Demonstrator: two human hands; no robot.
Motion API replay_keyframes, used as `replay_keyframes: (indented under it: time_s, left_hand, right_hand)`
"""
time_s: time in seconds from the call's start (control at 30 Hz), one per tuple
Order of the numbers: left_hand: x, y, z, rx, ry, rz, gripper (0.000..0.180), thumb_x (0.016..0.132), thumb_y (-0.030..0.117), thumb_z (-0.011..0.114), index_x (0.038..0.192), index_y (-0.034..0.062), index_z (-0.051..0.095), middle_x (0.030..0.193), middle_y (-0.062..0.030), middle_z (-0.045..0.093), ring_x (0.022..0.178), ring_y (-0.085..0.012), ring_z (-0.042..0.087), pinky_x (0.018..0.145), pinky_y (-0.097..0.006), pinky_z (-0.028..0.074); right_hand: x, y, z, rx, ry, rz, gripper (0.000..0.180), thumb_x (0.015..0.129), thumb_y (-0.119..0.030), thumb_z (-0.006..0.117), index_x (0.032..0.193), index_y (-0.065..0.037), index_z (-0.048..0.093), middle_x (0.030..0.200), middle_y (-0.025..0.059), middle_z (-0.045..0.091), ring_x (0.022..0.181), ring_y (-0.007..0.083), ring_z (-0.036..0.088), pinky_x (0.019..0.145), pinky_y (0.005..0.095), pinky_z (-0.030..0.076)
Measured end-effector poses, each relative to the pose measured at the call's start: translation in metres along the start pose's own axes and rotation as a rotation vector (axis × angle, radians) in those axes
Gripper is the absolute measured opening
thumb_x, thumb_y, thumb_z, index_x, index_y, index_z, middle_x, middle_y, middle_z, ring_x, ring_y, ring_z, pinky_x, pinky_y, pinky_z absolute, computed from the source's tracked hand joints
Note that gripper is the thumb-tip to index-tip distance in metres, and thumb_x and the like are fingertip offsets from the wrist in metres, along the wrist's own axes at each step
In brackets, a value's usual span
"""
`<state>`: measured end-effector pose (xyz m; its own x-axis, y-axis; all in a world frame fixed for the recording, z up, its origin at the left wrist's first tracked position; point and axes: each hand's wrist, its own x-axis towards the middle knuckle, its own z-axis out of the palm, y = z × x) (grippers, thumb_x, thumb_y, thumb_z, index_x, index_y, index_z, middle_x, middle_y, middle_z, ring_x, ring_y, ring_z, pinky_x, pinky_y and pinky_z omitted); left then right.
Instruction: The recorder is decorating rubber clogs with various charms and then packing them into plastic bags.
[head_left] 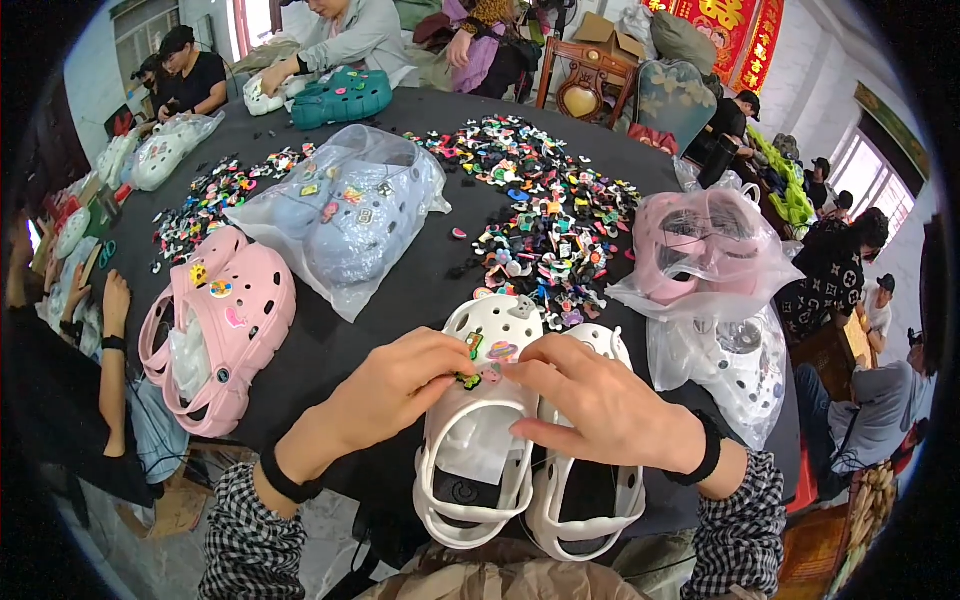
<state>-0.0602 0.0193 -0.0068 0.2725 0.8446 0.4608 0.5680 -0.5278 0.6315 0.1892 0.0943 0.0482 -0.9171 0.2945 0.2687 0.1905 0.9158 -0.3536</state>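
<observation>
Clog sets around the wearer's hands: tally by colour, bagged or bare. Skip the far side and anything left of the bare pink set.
White: 2 (bare white set at the left hand and right hand; bagged white set)
Pink: 2 (bare pink set; bagged pink set)
Blue: 1 (bagged blue set)
Total: 5

Clogs (452, 425) lie by the table's (430, 275) near edge, charms (503, 351) on the left one, a heap (545, 235) behind. Left lies a loose pair (255, 320), a bagged pair (350, 215) behind-right of it; right, two bags (705, 245), one behind the other.
</observation>
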Motion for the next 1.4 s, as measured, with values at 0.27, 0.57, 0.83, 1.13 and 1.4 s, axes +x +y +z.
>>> replay_keyframes:
  time_s: [0.27,0.57,0.83,1.13,1.4]
  left_hand:
    - [0.013,-0.018,0.001,0.096,0.013,0.256,0.021,0.079,-0.002,0.070,0.099,0.0044,0.069,0.103,-0.0109,0.066,0.095,-0.0293,0.065,0.081,-0.037,0.053]
    - [0.006,0.004,-0.001,0.035,0.026,0.035,0.027,0.079,-0.009,0.059,0.101,0.0043,0.067,0.104,-0.0118,0.064,0.097,-0.0293,0.063,0.083,-0.037,0.052]
    - [-0.027,0.054,-0.014,-0.013,0.072,-0.150,0.022,0.084,-0.002,0.062,0.104,0.0013,0.069,0.099,-0.0128,0.066,0.086,-0.0269,0.064,0.077,-0.034,0.051]
    - [-0.044,0.056,-0.003,0.040,-0.047,-0.499,0.060,0.083,0.023,0.080,0.131,0.0004,0.052,0.094,-0.0113,0.063,0.070,-0.0190,0.063,0.060,-0.031,0.052]
    - [-0.042,0.047,-0.005,-0.076,-0.121,-0.613,0.092,0.083,0.039,0.079,0.152,0.0007,0.031,0.121,-0.0179,0.054,0.078,-0.0232,0.067,0.063,-0.031,0.056]
  right_hand:
    - [0.003,-0.001,0.000,0.001,-0.022,0.000,0.051,0.082,-0.020,0.077,0.122,0.002,0.055,0.112,0.0182,0.056,0.098,0.0346,0.062,0.073,0.0417,0.057]
    - [-0.003,0.002,-0.009,0.035,-0.019,0.006,0.053,0.085,-0.023,0.076,0.127,0.001,0.054,0.112,0.0178,0.059,0.098,0.0348,0.064,0.078,0.0424,0.057]
    - [-0.037,0.002,-0.064,0.181,0.143,0.260,0.032,0.087,-0.010,0.074,0.116,0.001,0.064,0.102,0.0143,0.065,0.088,0.0258,0.069,0.074,0.0351,0.055]
    - [-0.099,-0.020,-0.044,0.136,0.143,0.525,0.046,0.085,-0.016,0.080,0.125,-0.002,0.060,0.117,0.0123,0.059,0.079,0.0178,0.067,0.064,0.0287,0.054]
    - [-0.124,-0.031,-0.016,0.143,0.087,0.655,0.083,0.082,-0.041,0.081,0.141,0.006,0.045,0.142,0.0240,0.045,0.066,0.0212,0.067,0.060,0.0323,0.056]
